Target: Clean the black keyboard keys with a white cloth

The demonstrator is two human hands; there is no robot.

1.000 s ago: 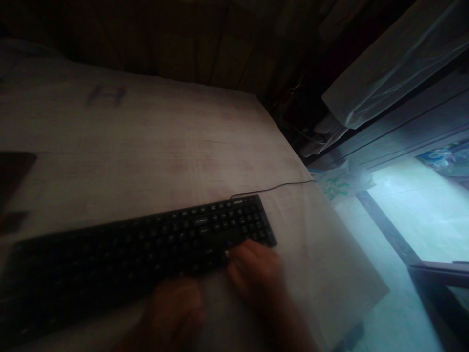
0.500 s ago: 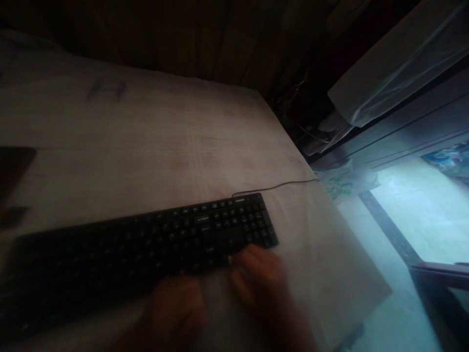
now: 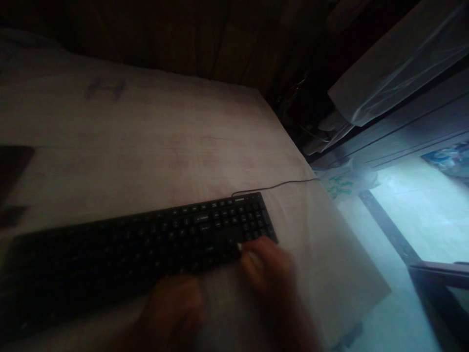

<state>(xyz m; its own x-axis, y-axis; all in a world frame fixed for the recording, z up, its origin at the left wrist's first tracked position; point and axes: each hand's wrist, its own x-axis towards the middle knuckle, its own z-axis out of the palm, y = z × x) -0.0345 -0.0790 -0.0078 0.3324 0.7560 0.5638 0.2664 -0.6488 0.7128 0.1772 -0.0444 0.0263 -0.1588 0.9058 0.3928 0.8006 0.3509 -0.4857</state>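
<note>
- Seemingly, the right end of the keyboard (image 3: 142, 249), on the table (image 3: 154, 132), is being worked.
- Right hand (image 3: 270, 269) and left hand (image 3: 176, 303) curl; their grip's hold cannot be told.
- Next probably calls for light fingers.

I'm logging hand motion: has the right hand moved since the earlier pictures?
Yes: the right hand has shifted rightward along the black keyboard, toward its number-pad end.
</note>
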